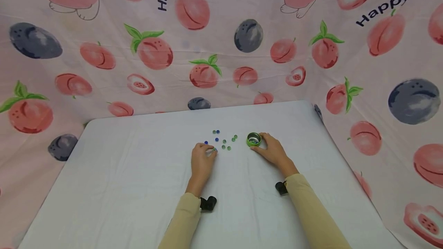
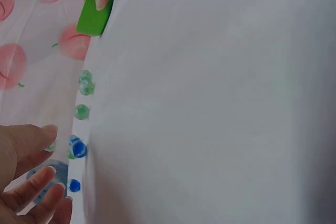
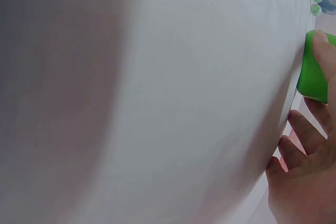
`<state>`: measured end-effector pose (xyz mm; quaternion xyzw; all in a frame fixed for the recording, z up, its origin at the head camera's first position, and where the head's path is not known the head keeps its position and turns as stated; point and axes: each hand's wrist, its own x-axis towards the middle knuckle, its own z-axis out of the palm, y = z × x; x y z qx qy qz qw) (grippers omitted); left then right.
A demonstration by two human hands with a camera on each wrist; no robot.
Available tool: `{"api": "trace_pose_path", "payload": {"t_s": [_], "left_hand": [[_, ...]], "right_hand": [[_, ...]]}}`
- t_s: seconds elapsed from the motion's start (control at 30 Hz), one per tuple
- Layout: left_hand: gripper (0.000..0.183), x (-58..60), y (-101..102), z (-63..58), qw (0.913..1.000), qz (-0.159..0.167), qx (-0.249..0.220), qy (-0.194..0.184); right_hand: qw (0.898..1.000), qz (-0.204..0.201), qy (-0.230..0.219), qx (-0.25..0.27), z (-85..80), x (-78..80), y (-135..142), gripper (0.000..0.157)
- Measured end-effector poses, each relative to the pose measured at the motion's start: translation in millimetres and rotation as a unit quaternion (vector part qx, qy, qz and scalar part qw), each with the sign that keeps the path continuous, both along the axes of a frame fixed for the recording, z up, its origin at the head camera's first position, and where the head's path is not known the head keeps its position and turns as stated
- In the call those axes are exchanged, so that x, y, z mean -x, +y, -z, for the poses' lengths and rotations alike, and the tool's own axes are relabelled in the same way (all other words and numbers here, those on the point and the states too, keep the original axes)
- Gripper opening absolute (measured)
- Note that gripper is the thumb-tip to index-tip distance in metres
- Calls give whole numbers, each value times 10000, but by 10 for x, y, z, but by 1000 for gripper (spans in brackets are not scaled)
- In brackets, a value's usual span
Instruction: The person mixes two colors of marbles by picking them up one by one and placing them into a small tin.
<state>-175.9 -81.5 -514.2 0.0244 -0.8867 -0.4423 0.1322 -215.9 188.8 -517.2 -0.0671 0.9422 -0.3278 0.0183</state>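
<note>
My left hand (image 1: 202,161) pinches a greenish glass marble (image 2: 51,147) between thumb and index finger, just above the tabletop. The other fingers are spread apart in the left wrist view. My right hand (image 1: 274,151) holds a small round green cup (image 1: 254,140) with a silvery inside, thumb on the near side and fingers round the far side. Something small lies at the bottom of the cup, too small to make out. Between the hands lie several loose marbles, among them a green marble (image 1: 228,148) and a blue marble (image 1: 217,139).
A white cloth covers the table (image 1: 121,180). Behind it and along the sides hangs a pink curtain (image 1: 221,41) printed with fruit. Each wrist carries a black camera mount (image 1: 208,204).
</note>
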Motion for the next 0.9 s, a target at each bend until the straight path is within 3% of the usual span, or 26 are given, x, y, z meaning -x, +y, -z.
{"api": "trace_pose_path", "payload": {"t_s": [0.3,0.9], "left_hand": [[20,57,90,-141,9995,277,-37,116],[19,215,281,-262,9963,766,179,352]], "right_hand": [[10000,7,-17,-24,-4,10,-19,68],[9999,67,63,-56,19,37,-33,68]]}}
